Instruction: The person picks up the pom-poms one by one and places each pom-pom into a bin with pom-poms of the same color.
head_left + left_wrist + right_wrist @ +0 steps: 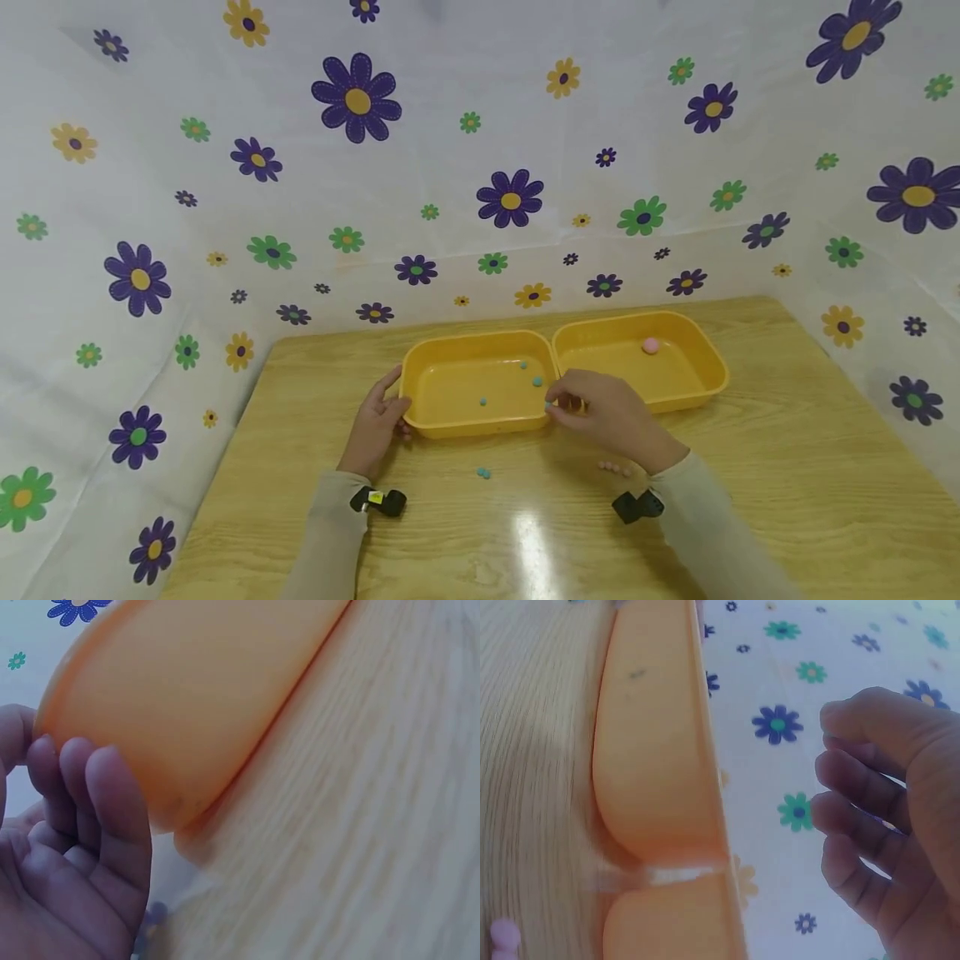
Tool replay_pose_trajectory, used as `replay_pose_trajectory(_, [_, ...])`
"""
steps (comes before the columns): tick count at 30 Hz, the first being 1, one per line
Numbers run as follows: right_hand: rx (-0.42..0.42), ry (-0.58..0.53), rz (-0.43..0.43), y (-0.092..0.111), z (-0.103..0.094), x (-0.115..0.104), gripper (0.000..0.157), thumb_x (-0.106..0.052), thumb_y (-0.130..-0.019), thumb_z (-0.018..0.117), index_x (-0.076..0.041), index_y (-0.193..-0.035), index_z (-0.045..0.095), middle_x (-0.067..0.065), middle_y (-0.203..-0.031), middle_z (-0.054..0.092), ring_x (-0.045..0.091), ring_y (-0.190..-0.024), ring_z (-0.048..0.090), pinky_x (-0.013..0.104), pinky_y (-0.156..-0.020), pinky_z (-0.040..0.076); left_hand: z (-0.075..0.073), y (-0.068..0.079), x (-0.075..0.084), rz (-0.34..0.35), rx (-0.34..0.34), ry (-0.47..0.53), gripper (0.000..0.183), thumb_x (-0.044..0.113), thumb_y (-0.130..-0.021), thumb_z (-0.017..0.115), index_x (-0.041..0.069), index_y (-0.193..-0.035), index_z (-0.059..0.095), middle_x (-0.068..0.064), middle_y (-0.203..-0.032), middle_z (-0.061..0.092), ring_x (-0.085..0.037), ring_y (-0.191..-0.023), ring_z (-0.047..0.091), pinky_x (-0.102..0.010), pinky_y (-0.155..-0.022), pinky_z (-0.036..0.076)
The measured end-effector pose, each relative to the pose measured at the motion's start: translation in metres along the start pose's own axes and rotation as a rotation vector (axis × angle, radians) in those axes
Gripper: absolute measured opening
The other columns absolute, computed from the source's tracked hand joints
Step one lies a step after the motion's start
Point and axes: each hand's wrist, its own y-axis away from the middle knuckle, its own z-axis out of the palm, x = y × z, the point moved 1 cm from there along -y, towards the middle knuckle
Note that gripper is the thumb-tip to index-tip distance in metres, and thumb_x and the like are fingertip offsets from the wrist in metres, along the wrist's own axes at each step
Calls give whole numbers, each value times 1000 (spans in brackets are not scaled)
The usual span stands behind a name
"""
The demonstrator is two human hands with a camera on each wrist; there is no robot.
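My left hand [375, 423] grips the left end of the left yellow tray [480, 337], with curled fingers against its outer wall in the left wrist view. Small blue balls lie inside this tray, one blue ball [537, 382] near its right end and another blue ball [483, 402] closer to the front. Over the tray's front right corner, my right hand [607, 417] pinches a small blue ball [548, 404] between thumb and forefinger. The right wrist view shows the thumb and fingers bent, with the ball hidden there.
A second yellow tray [708, 358] adjoins on the right, with a larger pink ball [651, 345] in it. Two blue balls [483, 473] lie on the wooden table [450, 533] in front. Several pink balls [615, 468] sit by the right wrist. Flowered white cloth [427, 167] surrounds the table.
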Motion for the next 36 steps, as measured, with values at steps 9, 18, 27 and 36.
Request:
replay_pose_trajectory(9, [75,6,-21,5,-5,13,13,-13,-88,82,-18,-95,73,-12,-84,64,4,-73,57,24,-63,51,1,3,-4,9,4,59,55,17,-106,59,28,-157,42,-7,-79,61,-16,-65,56,-27,-61,55])
replay_pose_trajectory(18, [94,3,3,4,-5,16,11,-16,-89,81,-20,-94,73,-13,-84,64,6,-73,59,27,-62,52,-1,2,-4,12,-3,75,55,17,-107,59,28,-157,42,-5,-80,62,-15,-66,56,-26,-61,55])
replay_pose_trajectory(27, [106,14,-28,6,-3,18,13,-15,-88,82,-20,-95,72,-12,-84,64,5,-73,58,24,-62,51,-1,1,-9,32,-8,86,54,19,-106,61,26,-156,44,-3,-78,62,-13,-66,56,-25,-62,55])
replay_pose_trajectory(36, [83,7,15,7,-3,18,13,-13,-89,80,-20,-97,73,-11,-89,67,7,-77,60,25,-64,53,-2,0,-11,51,-15,100,54,17,-105,62,25,-156,45,-1,-73,62,-12,-64,56,-25,-61,56])
